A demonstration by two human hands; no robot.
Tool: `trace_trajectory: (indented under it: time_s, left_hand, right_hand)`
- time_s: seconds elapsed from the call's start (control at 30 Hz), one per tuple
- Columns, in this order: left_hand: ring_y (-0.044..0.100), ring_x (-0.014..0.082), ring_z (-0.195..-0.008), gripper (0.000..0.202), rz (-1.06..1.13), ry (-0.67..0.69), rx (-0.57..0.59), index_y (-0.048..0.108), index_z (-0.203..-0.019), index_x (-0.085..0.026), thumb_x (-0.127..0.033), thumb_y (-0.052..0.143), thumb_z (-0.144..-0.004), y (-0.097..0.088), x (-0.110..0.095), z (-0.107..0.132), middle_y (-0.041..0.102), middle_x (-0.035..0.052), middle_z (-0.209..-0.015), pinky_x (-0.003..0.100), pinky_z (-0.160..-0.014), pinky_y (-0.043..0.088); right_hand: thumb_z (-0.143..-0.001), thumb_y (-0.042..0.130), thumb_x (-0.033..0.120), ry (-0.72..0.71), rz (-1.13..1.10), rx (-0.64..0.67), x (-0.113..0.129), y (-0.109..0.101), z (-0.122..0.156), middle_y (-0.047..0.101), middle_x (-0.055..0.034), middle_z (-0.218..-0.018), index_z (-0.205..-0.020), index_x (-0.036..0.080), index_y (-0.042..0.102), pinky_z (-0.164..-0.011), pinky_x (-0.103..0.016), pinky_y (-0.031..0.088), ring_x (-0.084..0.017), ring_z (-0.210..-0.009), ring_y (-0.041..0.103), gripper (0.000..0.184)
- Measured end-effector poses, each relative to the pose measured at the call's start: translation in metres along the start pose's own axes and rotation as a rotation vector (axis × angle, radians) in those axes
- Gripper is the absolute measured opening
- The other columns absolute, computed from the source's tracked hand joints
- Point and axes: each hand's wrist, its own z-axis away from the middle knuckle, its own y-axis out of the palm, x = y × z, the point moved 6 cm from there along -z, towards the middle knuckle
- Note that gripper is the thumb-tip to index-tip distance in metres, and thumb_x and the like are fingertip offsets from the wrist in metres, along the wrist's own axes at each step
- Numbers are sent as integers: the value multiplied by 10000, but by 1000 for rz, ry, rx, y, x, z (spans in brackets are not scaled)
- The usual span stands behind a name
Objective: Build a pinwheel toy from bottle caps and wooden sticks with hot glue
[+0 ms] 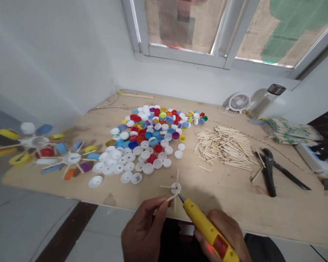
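My left hand [144, 227] pinches a short wooden stick [171, 197] between thumb and fingertips. The stick's end reaches a white bottle cap [173, 190] near the table's front edge. Other sticks stick out from that cap to the back, left and front. My right hand [226, 231] is wrapped round a yellow glue gun [202, 218] with a red lit part. Its dark nozzle points at the cap, close to the stick's end. Behind, a pile of loose bottle caps [148, 168] in white, blue, red and other colours covers the table's middle.
Cut wooden sticks [229, 145] lie heaped right of the caps, beside black-handled pliers [269, 171]. Cap-and-stick wheels stand at left [71, 158] and at the back [196, 116]. A small white fan [239, 102], a bottle [265, 102] and bagged sticks [293, 131] occupy the back right.
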Motion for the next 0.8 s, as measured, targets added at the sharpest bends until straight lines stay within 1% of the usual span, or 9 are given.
trace_trajectory:
  time_s: [0.07, 0.13, 0.3, 0.37, 0.47, 0.57, 0.67, 0.73, 0.8]
  left_hand:
    - [681, 157, -692, 88, 12, -20, -37, 703, -719, -239, -322, 674, -726, 0, -1, 2, 737, -19, -683, 225, -696, 532]
    - [679, 154, -694, 89, 13, -34, -42, 699, -713, -238, -321, 670, -729, 1, -1, 3, 736, -20, -684, 220, -693, 527]
    - [687, 170, -687, 118, 47, -30, -43, 692, -698, -224, -336, 671, -727, 1, 1, 2, 729, -12, -661, 249, -700, 548]
    - [695, 170, -689, 123, 57, -34, -4, 692, -699, -221, -341, 677, -724, 1, 3, 0, 733, -9, -661, 241, -690, 558]
    - [697, 161, -673, 146, 69, -49, 51, 692, -703, -219, -364, 701, -710, 0, 6, -4, 740, -2, -669, 219, -666, 565]
    - [697, 157, -659, 175, 104, -108, 80, 685, -692, -214, -385, 723, -701, -1, 11, -5, 738, 2, -659, 210, -650, 566]
    - [701, 161, -648, 226, 180, -197, 109, 682, -684, -208, -422, 752, -673, -1, 18, -5, 739, 5, -648, 203, -613, 565]
    - [700, 163, -623, 261, 226, -271, 115, 682, -680, -204, -444, 777, -640, -1, 23, -5, 741, 6, -644, 198, -566, 561]
    - [693, 162, -575, 300, 241, -336, 122, 683, -675, -204, -469, 802, -597, -1, 29, -5, 745, 10, -638, 195, -514, 555]
  right_hand:
    - [-886, 523, 308, -15, 15, -23, 0, -3, -1, 497, 50, -548, -675, 218, 446, -423, -207, 353, -88, -447, 494, 242]
    - [-881, 533, 311, -33, 24, -38, -1, -5, -1, 493, 53, -545, -681, 217, 450, -413, -204, 347, -84, -433, 486, 236]
    - [-862, 564, 296, -14, 24, -8, -5, -1, 5, 505, 50, -574, -687, 218, 453, -440, -205, 367, -89, -468, 510, 221]
    - [-868, 546, 281, -27, 16, 8, -3, 1, 5, 519, 47, -579, -700, 217, 469, -456, -207, 382, -93, -479, 523, 196]
    - [-888, 508, 310, -28, 22, -20, -1, 0, 1, 523, 38, -565, -696, 217, 480, -437, -213, 384, -103, -464, 522, 215]
    - [-900, 509, 348, -41, 37, -80, 3, -8, -4, 505, 43, -538, -672, 219, 468, -400, -208, 367, -96, -422, 491, 265]
    - [-899, 523, 362, -17, 28, -87, 2, -17, -5, 491, 48, -535, -663, 221, 454, -395, -209, 363, -97, -421, 480, 284]
    - [-899, 520, 347, 20, 27, -89, -7, -26, -2, 509, 36, -566, -685, 222, 468, -420, -220, 392, -115, -462, 509, 253]
    - [-894, 535, 311, 43, 72, -100, -23, -38, 4, 561, 15, -633, -747, 220, 508, -471, -236, 436, -138, -532, 561, 174]
